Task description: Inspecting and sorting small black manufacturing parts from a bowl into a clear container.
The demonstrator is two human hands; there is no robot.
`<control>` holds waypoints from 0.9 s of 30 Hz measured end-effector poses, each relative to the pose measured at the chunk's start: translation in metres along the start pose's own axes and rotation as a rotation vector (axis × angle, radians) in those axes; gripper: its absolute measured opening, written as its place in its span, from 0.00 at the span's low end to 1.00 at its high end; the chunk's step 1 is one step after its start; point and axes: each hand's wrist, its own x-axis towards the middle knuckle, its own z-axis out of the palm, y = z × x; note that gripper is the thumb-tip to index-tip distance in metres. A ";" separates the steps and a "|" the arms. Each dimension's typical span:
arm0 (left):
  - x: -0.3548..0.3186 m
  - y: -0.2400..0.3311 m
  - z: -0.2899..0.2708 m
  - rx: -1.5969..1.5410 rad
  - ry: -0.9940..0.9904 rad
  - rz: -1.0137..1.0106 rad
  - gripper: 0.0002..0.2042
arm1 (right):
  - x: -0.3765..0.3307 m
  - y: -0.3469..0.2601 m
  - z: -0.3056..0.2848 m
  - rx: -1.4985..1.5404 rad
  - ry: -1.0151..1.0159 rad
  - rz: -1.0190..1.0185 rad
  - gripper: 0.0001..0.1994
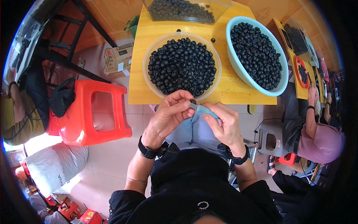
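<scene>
My left hand (168, 115) pinches a small black bead (193, 101) between thumb and fingers, just below the table's front edge. My right hand (223, 125) grips a small tool with a light blue handle (206, 109); its metal tip touches the bead. Both wrists wear dark watches. Right above my hands, a clear round bowl (149, 52) full of black beads sits on the yellow table (141, 93).
A light blue basin (238, 69) of black beads stands at the right of the table, a clear tub (220, 9) of beads at the back. A red plastic stool (93, 112) stands left. Another person (317, 138) sits right; someone else sits at far left.
</scene>
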 end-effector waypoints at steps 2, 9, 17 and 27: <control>0.000 0.000 0.000 -0.002 0.002 -0.009 0.08 | 0.000 0.001 0.001 0.007 0.000 -0.002 0.10; -0.002 0.002 -0.001 -0.004 -0.037 -0.019 0.07 | 0.001 0.011 0.000 -0.003 -0.033 -0.025 0.10; -0.012 0.007 0.003 -0.031 -0.118 -0.014 0.07 | 0.005 0.023 -0.017 -0.006 0.139 0.174 0.10; -0.007 -0.001 0.005 0.051 -0.018 -0.059 0.08 | 0.009 -0.006 -0.001 0.502 -0.035 0.206 0.14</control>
